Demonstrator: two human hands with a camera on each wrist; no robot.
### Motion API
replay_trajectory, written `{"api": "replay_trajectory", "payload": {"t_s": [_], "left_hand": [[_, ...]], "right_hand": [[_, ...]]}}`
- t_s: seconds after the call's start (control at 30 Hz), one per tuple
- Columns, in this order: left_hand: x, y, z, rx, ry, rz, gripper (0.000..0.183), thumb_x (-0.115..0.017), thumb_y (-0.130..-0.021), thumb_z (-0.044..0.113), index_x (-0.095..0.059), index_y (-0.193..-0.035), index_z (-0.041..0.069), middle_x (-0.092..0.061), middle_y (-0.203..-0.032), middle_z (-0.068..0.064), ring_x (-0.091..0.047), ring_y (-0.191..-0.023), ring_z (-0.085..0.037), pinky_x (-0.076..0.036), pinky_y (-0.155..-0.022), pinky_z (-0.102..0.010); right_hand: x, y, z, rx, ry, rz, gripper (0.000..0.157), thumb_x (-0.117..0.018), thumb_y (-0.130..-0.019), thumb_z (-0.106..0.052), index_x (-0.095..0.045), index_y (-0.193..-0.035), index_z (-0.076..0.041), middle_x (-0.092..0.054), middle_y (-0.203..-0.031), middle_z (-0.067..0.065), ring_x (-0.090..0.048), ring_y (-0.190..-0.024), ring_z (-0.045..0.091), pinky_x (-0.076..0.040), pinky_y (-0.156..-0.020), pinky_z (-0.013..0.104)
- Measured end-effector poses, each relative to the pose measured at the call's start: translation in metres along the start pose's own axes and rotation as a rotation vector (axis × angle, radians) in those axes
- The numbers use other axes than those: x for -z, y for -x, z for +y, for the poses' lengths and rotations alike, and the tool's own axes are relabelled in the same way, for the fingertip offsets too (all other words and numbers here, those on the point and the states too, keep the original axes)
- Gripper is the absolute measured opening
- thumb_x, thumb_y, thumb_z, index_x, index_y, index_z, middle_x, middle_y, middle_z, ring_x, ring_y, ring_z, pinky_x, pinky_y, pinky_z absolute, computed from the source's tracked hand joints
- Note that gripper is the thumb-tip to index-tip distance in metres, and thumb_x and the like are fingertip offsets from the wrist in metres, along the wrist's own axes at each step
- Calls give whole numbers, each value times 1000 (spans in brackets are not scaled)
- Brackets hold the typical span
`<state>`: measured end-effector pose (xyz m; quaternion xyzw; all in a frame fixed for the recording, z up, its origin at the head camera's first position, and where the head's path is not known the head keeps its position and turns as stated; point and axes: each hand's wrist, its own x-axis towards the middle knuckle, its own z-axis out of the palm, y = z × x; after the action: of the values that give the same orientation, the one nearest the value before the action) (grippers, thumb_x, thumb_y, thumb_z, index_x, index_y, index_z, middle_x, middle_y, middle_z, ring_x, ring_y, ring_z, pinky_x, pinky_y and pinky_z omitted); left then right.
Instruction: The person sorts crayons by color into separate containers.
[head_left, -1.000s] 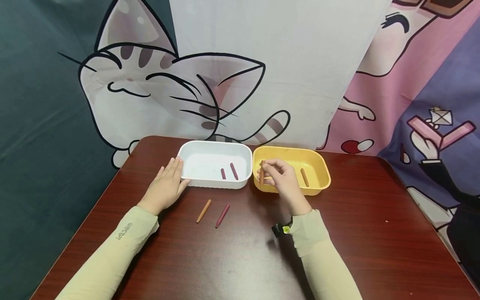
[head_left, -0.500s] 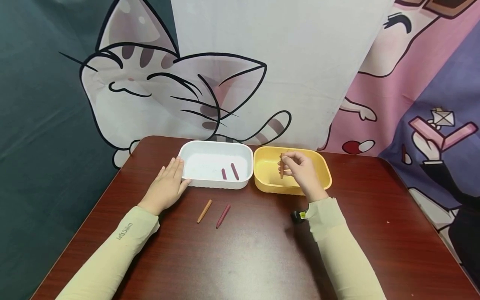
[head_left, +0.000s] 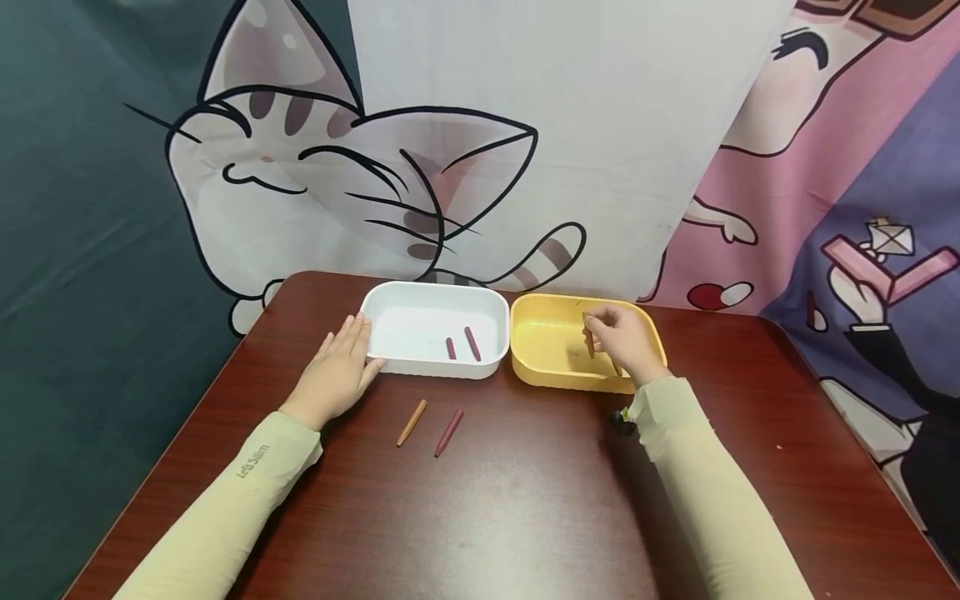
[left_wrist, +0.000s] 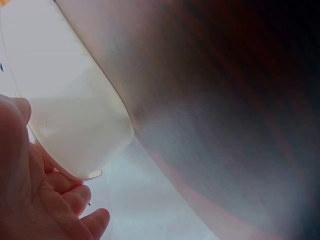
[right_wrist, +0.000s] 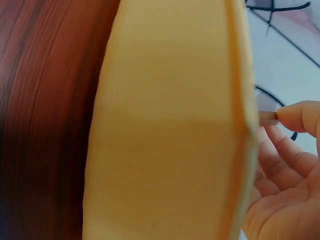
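Observation:
My right hand (head_left: 622, 340) pinches a brown crayon (head_left: 588, 340) between thumb and fingers, over the inside of the yellow tub (head_left: 562, 380). The crayon stands nearly upright in the head view. In the right wrist view, the tub's wall (right_wrist: 165, 120) hides part of the crayon (right_wrist: 268, 118). A second brown crayon (head_left: 617, 367) lies in the tub, partly covered by the hand. My left hand (head_left: 330, 375) rests with straight fingers against the left end of the white tub (head_left: 435, 367), which contains two maroon crayons (head_left: 472, 343), one shorter.
Nearer to me on the dark wooden table (head_left: 525, 517) lie an orange-brown crayon (head_left: 412, 423) and a maroon crayon (head_left: 449, 433). The tubs stand side by side near the table's back edge. Behind them hangs a cartoon-printed cloth (head_left: 622, 150).
My right hand has carried the brown crayon rightward, from the yellow tub's left end to over its middle. The left hand has stayed at the white tub.

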<state>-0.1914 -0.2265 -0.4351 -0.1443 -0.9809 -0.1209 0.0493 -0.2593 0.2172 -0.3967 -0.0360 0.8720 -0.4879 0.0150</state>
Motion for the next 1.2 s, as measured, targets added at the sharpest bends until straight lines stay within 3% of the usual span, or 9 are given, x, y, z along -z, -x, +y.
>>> {"api": "replay_trajectory", "payload": {"t_s": [0.17, 0.3, 0.4, 0.53, 0.7, 0.9, 1.2], "left_hand": [[1, 0, 1, 6, -9, -11, 71, -46, -108, 37, -23, -155, -12, -21, -163, -28, -14, -153, -40, -15, -122, -58], [1, 0, 2, 10, -10, -13, 71, -46, -108, 37, -23, -155, -12, -21, -163, -28, -15, -153, -41, -16, -121, -59], [0, 0, 1, 9, -15, -15, 71, -46, -108, 37, -23, -155, -12, -21, -163, -28, -15, -153, -41, -16, -121, -59], [-1, -1, 1, 6, -23, -22, 72, -45, -108, 38, -22, -156, -12, -20, -164, -27, -14, -153, -40, -17, -121, -59], [-1, -1, 0, 11, -27, -24, 72, -45, -108, 38, -22, -156, -11, -20, -164, -27, -14, -154, -40, -17, -121, -59], [-1, -1, 0, 11, -26, -28, 72, -45, -108, 38, -22, -156, -11, -19, -164, -27, -13, -154, -40, -16, -121, -59], [0, -1, 0, 8, -27, -16, 72, -46, -108, 37, -23, -155, -12, -21, -163, -28, -15, -153, -41, -17, -121, -59]], "right_hand": [[4, -5, 7, 9, 126, -10, 27, -55, -103, -14, -64, -108, 11, -67, -84, 17, -66, -70, 24, -59, -66, 29], [5, -10, 16, -9, 157, -47, 24, -57, -101, -11, -65, -104, 11, -67, -79, 21, -63, -59, 28, -52, -48, 30], [6, -13, 23, -34, 202, -75, 22, -58, -99, -12, -65, -98, 9, -67, -73, 20, -56, -48, 23, -44, -40, 30], [5, -16, 28, -16, 370, -89, 21, -61, -98, -15, -65, -93, 5, -64, -69, 11, -51, -48, 15, -45, -46, 29], [4, -17, 27, -8, 500, -94, 23, -62, -96, -17, -67, -96, 5, -62, -72, 10, -57, -60, 21, -48, -55, 31], [6, -14, 22, -61, 513, -77, 23, -61, -95, -17, -67, -97, 4, -65, -86, 14, -58, -75, 26, -48, -61, 31], [8, -7, 15, -70, 446, -73, 22, -55, -95, -15, -63, -101, 4, -61, -80, 15, -54, -53, 18, -47, -48, 30]]}}
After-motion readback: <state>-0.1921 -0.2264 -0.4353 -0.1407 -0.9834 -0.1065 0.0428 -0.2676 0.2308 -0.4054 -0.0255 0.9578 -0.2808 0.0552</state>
